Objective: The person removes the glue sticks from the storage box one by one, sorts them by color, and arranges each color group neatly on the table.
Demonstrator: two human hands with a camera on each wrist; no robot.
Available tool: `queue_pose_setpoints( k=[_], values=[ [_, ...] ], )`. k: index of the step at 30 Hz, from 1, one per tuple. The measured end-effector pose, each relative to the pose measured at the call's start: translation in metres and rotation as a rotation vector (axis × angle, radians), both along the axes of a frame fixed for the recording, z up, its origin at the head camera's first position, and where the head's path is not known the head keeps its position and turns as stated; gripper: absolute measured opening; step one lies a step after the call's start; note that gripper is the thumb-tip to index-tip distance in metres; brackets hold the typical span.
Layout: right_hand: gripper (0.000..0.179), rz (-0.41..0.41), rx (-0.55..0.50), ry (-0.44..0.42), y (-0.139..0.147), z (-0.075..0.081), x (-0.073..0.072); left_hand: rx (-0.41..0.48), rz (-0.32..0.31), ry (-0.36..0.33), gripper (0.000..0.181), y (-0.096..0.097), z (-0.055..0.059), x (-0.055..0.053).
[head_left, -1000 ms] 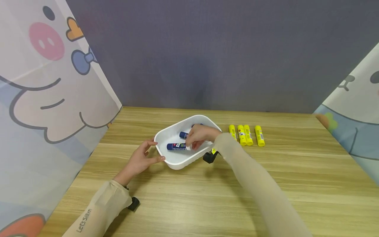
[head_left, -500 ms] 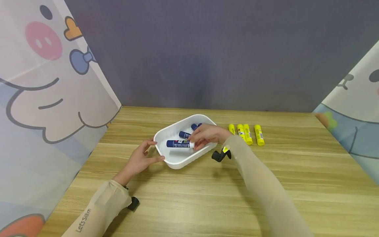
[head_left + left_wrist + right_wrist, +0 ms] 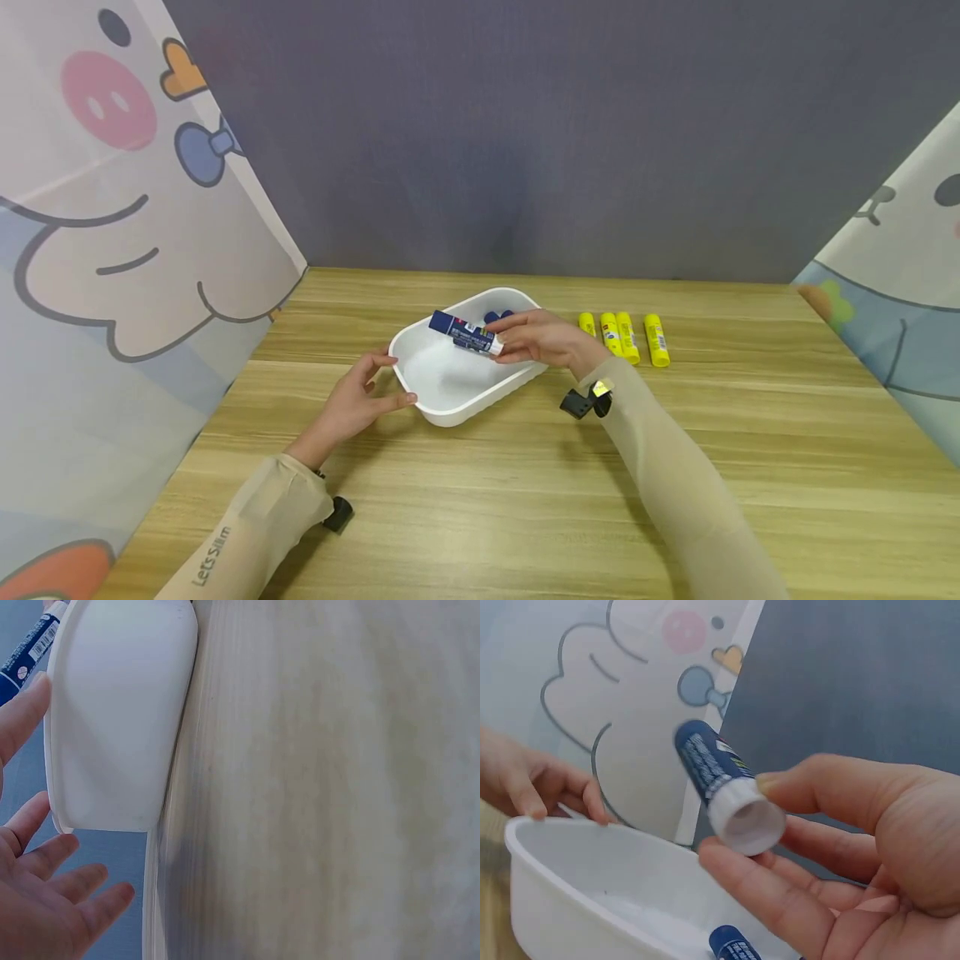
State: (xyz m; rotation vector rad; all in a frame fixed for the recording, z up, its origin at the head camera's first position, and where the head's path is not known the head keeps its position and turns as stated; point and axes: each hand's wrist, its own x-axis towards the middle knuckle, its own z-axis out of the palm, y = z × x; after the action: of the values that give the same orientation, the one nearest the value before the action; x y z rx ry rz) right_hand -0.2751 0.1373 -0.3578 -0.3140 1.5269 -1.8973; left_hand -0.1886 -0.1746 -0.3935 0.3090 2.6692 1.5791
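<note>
In the head view my right hand (image 3: 542, 337) pinches a navy-blue glue stick (image 3: 457, 329) by its white end, raised over a white plastic bin (image 3: 450, 421). The right wrist view shows the round white end (image 3: 750, 823) between thumb and fingers, with the blue body tilted up and away. My left hand (image 3: 358, 402) rests its thumb and index fingertip on the bin's near-left rim; the other fingers spread apart in the left wrist view. Inside the bin lie more blue glue sticks (image 3: 492, 317), partly hidden by my right hand and the held stick.
Several yellow glue sticks (image 3: 656, 340) lie side by side on the wooden table (image 3: 480, 508), right of the bin. A grey partition (image 3: 525, 142) stands along the back edge. Cartoon-printed sheets (image 3: 90, 275) hang at both sides.
My right hand has lifted the blue glue stick from the bin's floor and drawn slightly right, and the stick's blue end has swung upward. The left hand stays on the rim.
</note>
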Motion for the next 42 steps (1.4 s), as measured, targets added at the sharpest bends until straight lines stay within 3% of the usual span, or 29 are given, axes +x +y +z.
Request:
queue_pose_setpoints(
  k=[4,11,19,33,42],
  values=[
    [0.044,-0.065,-0.101,-0.033,0.005,-0.002,0.006,-0.003,-0.002,-0.005,0.058,-0.001,0.001,0.001],
    [0.050,-0.177,-0.208,-0.003,0.012,-0.006,0.015,0.002,0.002,-0.014,0.058,-0.002,0.000,0.000],
    [0.055,-0.339,-0.352,-0.110,0.021,-0.006,0.023,0.003,-0.001,-0.012,0.058,-0.002,0.000,-0.001],
    [0.059,-0.413,-0.326,-0.059,0.056,-0.006,0.037,-0.010,-0.005,-0.006,0.059,-0.002,0.001,-0.002],
    [0.038,-0.404,-0.234,0.019,0.081,-0.008,0.056,-0.012,-0.009,-0.005,0.058,-0.002,0.000,-0.002]
  ],
)
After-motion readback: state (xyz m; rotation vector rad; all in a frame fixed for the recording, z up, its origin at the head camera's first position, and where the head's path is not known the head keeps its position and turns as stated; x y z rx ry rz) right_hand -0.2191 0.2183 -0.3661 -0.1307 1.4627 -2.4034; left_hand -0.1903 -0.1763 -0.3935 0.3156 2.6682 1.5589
